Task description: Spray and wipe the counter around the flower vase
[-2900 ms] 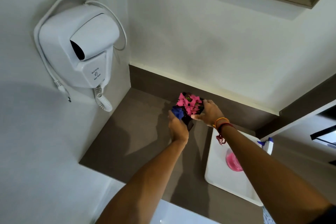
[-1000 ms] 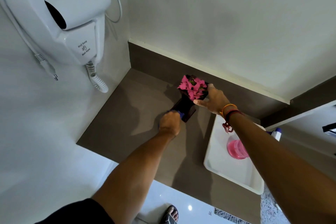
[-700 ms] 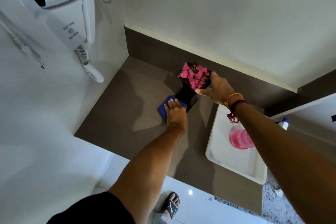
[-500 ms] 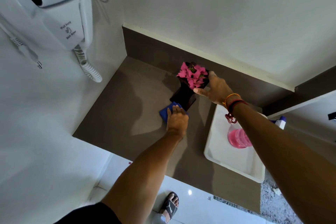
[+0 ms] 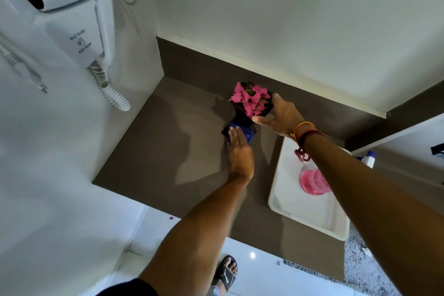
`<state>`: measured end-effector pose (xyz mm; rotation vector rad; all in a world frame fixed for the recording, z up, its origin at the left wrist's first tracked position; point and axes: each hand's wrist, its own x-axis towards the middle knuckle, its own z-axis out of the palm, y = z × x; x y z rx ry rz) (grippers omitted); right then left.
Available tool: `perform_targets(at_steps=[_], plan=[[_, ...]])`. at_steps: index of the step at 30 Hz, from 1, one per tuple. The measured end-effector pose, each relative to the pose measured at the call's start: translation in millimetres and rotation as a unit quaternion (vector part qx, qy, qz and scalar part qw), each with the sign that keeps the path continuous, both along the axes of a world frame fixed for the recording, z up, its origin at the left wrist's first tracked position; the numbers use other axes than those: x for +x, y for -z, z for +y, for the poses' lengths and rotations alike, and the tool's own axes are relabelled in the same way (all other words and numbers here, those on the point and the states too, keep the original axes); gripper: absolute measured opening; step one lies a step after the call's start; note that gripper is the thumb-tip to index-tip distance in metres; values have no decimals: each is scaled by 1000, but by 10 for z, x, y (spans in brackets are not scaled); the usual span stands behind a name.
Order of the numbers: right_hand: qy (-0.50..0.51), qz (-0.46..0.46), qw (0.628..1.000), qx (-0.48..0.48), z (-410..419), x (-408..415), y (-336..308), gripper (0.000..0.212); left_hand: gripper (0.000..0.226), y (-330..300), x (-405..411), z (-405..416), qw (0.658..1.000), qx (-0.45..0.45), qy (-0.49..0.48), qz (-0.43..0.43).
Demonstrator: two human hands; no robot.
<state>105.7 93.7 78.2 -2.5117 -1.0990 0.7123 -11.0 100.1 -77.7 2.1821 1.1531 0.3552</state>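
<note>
One dark, square-sided flower vase (image 5: 241, 116) filled with pink blossoms (image 5: 249, 101) stands on the brown matte counter (image 5: 168, 151) near the back splash, at about twelve o'clock from the middle of the counter; whether it sits flat or is tipped cannot be told. The right hand (image 5: 280, 116) grips the vase at its upper rim, thumb on the near side and fingers curled round the far side, so this hand is closed on it. Two bracelets, one orange and one dark red with a tassel, circle that wrist. The left hand (image 5: 240, 154) lies flat, fingers stretched forward and held together, pressing one folded blue cloth (image 5: 245, 132) onto the counter right against the foot of the vase, at six o'clock from it. At four o'clock from the vase sits one white rectangular tray (image 5: 310, 221), and in it one clear spray bottle with pink liquid (image 5: 312, 181), partly hidden behind the right forearm; its white and blue head (image 5: 367, 158) shows beyond the arm. One white wall-mounted hair dryer (image 5: 67, 14) with a coiled cord hangs on the left wall at ten o'clock from the vase, well apart from it. Below the counter edge, one foot in a black sandal (image 5: 227, 274) stands on the pale glossy floor.
</note>
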Motion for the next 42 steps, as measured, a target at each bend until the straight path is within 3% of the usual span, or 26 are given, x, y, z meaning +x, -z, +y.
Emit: perform_targets(at_steps=[6,11,15,18,21,23,25,27,29,31,33,38,42], plan=[[-15,-7,1000,-14,-1,62,48,82,63,306,-164,-165,977,120,116,133],[-55,-8,997,-61,57,89,-20,95,53,296,-321,-46,891,211,335,221],[-94,-20,991,-91,87,169,-105,102,46,24,-330,167,851,217,420,230],[-94,1,993,-65,2,184,-118,103,47,-161,-462,223,882,186,379,208],[51,61,994,74,-326,-38,-2,93,66,-308,-563,163,912,183,328,164],[211,52,962,166,-672,-223,233,68,70,-448,-507,26,917,193,321,135],[331,48,925,179,-1075,-346,503,52,66,-543,-327,-178,916,195,337,94],[397,156,888,172,-1384,-423,704,45,63,-609,-157,-386,901,224,367,64],[446,316,809,216,-1611,-389,797,32,61,-618,-20,-567,878,242,408,60],[469,375,756,260,-1809,-275,843,26,59,-567,97,-755,860,254,435,81],[463,350,775,251,-1973,-176,919,28,60,-400,159,-925,834,257,467,143],[369,235,897,56,-2229,-235,1131,21,51,-70,98,-1157,764,285,526,241],[326,102,940,10,-2230,-310,1166,19,43,-239,162,-1100,777,262,527,224]])
